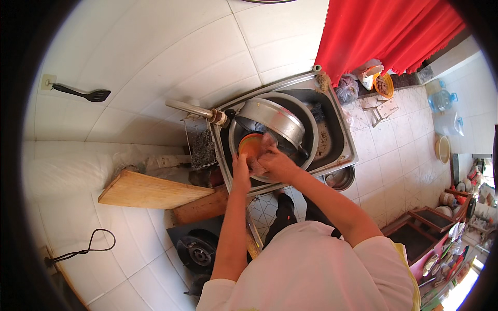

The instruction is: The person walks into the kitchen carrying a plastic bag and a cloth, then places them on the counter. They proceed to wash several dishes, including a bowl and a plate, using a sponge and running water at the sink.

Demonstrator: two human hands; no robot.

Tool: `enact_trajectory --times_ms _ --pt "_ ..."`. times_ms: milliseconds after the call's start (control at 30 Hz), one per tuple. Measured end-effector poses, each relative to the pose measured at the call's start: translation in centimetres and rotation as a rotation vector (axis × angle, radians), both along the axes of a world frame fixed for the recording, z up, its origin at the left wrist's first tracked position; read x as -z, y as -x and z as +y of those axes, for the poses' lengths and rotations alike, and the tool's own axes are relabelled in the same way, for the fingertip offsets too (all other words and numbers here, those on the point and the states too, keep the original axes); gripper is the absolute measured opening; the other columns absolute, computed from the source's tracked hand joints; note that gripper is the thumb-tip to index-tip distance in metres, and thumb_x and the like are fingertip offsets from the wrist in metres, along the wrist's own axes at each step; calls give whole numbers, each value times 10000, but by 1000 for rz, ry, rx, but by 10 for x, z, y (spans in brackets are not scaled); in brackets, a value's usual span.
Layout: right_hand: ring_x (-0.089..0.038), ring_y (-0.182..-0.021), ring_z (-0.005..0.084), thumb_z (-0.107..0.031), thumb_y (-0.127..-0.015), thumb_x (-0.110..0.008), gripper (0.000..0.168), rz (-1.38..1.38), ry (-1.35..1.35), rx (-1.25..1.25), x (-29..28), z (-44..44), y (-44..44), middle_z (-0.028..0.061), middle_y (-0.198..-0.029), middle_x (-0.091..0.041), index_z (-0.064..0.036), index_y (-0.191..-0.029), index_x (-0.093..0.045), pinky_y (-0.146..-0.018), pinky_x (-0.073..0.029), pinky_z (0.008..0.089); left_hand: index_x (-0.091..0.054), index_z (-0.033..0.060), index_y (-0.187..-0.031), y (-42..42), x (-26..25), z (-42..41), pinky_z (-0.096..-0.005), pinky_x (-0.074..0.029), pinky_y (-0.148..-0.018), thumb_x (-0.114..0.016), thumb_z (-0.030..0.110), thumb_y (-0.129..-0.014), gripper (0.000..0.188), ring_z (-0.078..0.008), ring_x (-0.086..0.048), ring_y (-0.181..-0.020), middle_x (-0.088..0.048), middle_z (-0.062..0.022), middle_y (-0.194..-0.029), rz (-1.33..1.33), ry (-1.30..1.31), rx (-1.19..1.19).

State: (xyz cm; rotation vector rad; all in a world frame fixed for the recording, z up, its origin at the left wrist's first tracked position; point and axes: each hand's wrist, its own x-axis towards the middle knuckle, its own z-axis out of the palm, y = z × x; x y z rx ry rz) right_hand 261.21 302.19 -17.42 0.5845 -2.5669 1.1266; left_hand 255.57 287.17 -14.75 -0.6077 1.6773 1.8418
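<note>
My left hand [241,173] grips the near left rim of an orange bowl [247,145], which is tilted over a large metal basin [315,134]. In my right hand [278,165] is a crumpled pinkish cloth [268,141], pressed against the bowl's right side. Just beyond both hands, a metal pot [268,116] with a dark handle leans on its side in the basin. The basin stands in the left part of a stainless steel sink [345,155]. My fingers and the cloth hide part of the bowl.
A faucet pipe [194,109] reaches over the sink's left edge, near a wire basket [202,145]. Left of me are a wooden board [151,190] and a gas burner [199,252]. A red curtain [373,35] hangs beyond the sink. Another metal basin [344,179] sits lower at the right.
</note>
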Motion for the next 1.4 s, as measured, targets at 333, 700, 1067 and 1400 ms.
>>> enact_trajectory --times_ms 333,700,1067,1400 --pt "-575 -894 294 -61 -638 -677 220 -122 109 114 -7 -24 -2 89 -836 -596 -51 -821 -557 -932 -395 421 -298 30 -1373 -17 15 9 -336 -482 -859 -555 274 -876 610 -216 -555 -1056 -507 -109 -1175 177 -222 -202" --pt "-581 -938 297 -31 -605 -666 267 -53 55 49 -5 -12 4 107 -838 -600 -44 -857 -581 -930 -410 411 -213 62 -1459 -6 17 0 -417 -464 -865 -514 305 -900 679 -235 -544 -1054 -488 -104 -1220 179 -185 -68" --pt "-592 -915 297 -85 -656 -676 213 52 -61 27 0 6 4 107 -847 -615 -47 -842 -580 -946 -396 409 -406 71 -1262 20 -25 -7 -339 -460 -844 -544 263 -878 451 -181 -545 -1014 -516 -56 -1157 85 33 205" --pt "-597 -890 296 -128 -653 -709 243 -108 0 -44 -13 9 0 111 -840 -613 -52 -838 -570 -938 -407 409 -393 51 -1296 8 -12 1 -345 -468 -802 -500 326 -899 494 -177 -545 -985 -505 -73 -1185 34 110 93"
